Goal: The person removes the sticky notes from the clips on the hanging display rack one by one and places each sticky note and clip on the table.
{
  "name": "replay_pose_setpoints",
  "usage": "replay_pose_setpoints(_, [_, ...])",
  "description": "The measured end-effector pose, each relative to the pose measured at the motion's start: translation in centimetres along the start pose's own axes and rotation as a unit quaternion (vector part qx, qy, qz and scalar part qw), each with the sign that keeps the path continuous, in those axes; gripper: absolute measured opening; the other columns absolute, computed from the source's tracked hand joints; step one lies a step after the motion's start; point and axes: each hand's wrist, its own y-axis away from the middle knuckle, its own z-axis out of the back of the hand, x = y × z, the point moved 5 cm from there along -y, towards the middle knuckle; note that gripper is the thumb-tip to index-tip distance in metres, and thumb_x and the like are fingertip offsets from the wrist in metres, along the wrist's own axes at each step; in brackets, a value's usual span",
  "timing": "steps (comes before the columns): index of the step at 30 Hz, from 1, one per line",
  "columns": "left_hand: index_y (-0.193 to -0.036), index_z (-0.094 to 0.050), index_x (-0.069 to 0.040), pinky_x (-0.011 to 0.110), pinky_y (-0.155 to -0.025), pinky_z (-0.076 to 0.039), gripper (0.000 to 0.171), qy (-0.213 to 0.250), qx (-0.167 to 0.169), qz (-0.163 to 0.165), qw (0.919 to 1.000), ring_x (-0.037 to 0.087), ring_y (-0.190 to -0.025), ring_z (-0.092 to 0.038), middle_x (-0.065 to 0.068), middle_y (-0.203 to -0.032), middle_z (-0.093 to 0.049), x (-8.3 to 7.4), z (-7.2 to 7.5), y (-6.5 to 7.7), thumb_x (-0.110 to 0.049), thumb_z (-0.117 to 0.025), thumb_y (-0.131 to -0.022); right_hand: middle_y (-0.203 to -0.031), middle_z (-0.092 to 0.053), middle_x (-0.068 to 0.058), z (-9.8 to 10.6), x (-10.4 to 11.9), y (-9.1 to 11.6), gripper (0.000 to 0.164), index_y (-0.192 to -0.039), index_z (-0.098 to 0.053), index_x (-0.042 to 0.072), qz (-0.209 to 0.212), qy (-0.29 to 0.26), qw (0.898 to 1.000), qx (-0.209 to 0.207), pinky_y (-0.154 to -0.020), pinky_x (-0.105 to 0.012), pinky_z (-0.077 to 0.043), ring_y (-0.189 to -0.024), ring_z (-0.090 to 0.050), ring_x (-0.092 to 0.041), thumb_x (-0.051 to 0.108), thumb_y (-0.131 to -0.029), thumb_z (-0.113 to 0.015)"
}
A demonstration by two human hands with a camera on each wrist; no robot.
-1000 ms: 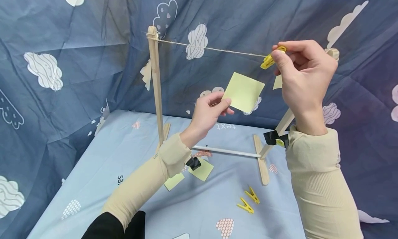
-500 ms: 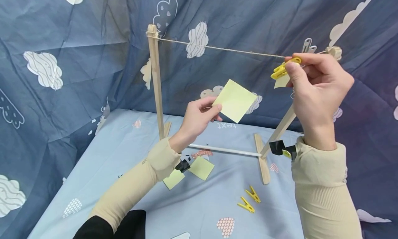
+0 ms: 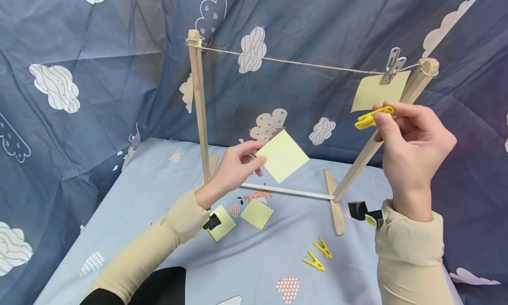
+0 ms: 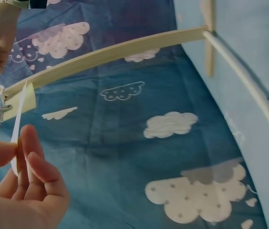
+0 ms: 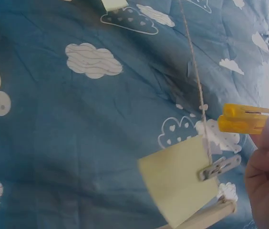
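In the head view my left hand [image 3: 234, 167] pinches a pale yellow sticky note [image 3: 283, 157] by its left corner, in front of the frame. The left wrist view shows that note [image 4: 18, 124] nearly edge-on between thumb and fingers. At the right my right hand [image 3: 416, 146] pinches a yellow clothespin [image 3: 373, 118] by its handle end, apart from the string. Just above it, another yellow note [image 3: 379, 91] hangs from the string [image 3: 293, 63], held by a metal clip [image 3: 393, 69]. In the right wrist view the clothespin [image 5: 244, 119] is beside the string.
The string runs between a left wooden post [image 3: 198, 102] and a right wooden post [image 3: 365, 150]. A white rod [image 3: 289, 191] joins them low down. On the blue cloth lie more notes [image 3: 257, 214] and two yellow clothespins [image 3: 314, 261]. A patterned curtain [image 3: 119, 44] hangs behind.
My right hand has moved down and right, away from the string with the clothespin, uncovering the hanging note and metal clip. The left hand has lowered its note and drawn it left.
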Motion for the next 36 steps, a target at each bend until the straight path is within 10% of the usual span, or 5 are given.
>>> replay_pose_setpoints(17, [-0.114,-0.06,-0.011,0.028,-0.057,-0.049,0.026,-0.045,0.109,0.096,0.9884,0.026,-0.061,-0.06,0.01,-0.089,-0.062,10.3,2.9,6.7,-0.015,-0.056,-0.088,-0.087,-0.068,-0.011,2.9,-3.9,4.6,0.028,-0.1,-0.058,-0.017,-0.076,0.079,0.993,0.035,-0.054,-0.014,-0.046,-0.05,-0.051,-0.011,-0.012,-0.073,-0.065])
replay_pose_setpoints(24, [-0.109,-0.062,-0.017,0.026,-0.05,-0.046,0.022,-0.082,0.148,0.135,0.9764,0.018,-0.057,-0.059,0.003,-0.074,-0.061,13.6,2.0,10.0,-0.016,-0.057,-0.087,-0.092,-0.067,-0.008,5.0,-7.3,7.1,0.031,-0.105,-0.06,-0.008,-0.1,0.19,0.974,0.075,-0.055,-0.012,-0.046,-0.055,-0.052,-0.008,-0.008,-0.074,-0.065])
replay_pose_setpoints(36, [-0.103,-0.064,-0.02,0.019,-0.05,-0.042,0.017,-0.167,0.217,0.102,0.9563,0.001,-0.051,-0.048,-0.001,-0.061,-0.058,15.6,-0.4,12.8,-0.018,-0.057,-0.088,-0.089,-0.067,0.0,4.7,-8.5,10.3,0.03,-0.104,-0.063,-0.001,-0.164,0.272,0.94,0.125,-0.054,-0.011,-0.041,-0.06,-0.053,-0.004,-0.001,-0.074,-0.069])
